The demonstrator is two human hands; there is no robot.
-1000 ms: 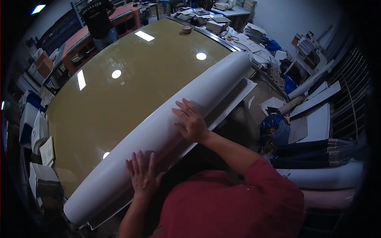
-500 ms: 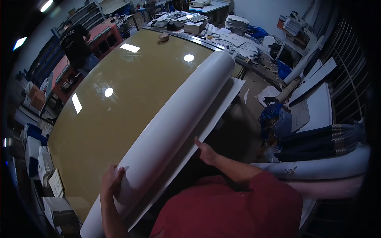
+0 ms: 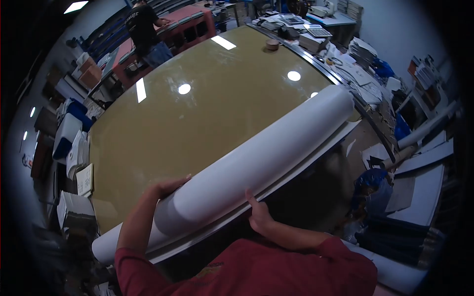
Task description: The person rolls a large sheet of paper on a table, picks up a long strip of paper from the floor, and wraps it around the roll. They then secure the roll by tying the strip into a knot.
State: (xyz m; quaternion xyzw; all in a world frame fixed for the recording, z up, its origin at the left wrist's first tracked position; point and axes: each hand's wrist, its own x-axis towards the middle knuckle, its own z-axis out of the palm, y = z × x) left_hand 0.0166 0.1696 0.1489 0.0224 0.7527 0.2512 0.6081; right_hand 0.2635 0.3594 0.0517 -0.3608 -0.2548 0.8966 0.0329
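A long white roll of sheet material (image 3: 266, 148), paper or vinyl, lies diagonally along the near edge of a glossy tan table (image 3: 163, 148). Its loose sheet edge (image 3: 296, 180) sticks out beneath the roll on my side. Across the far side of the roll rests my left hand (image 3: 170, 186), fingers stretched out along its surface. On the near side, my right hand (image 3: 259, 214) has its thumb up against the roll. The fingers of that hand curl below the sheet edge and are partly hidden.
A tape roll (image 3: 272, 45) sits near the table's far edge, by a metal rail (image 3: 313, 61). Papers and calculators (image 3: 317, 31) crowd a surface beyond. Paper stacks (image 3: 78, 209) stand at left. Another person (image 3: 143, 29) works at a red machine (image 3: 190, 27). Boards and bags lie at right.
The view has turned, so the roll lies flatter across it. My left hand has moved from the top of the roll to its far side. My right thumb now lies against the roll.
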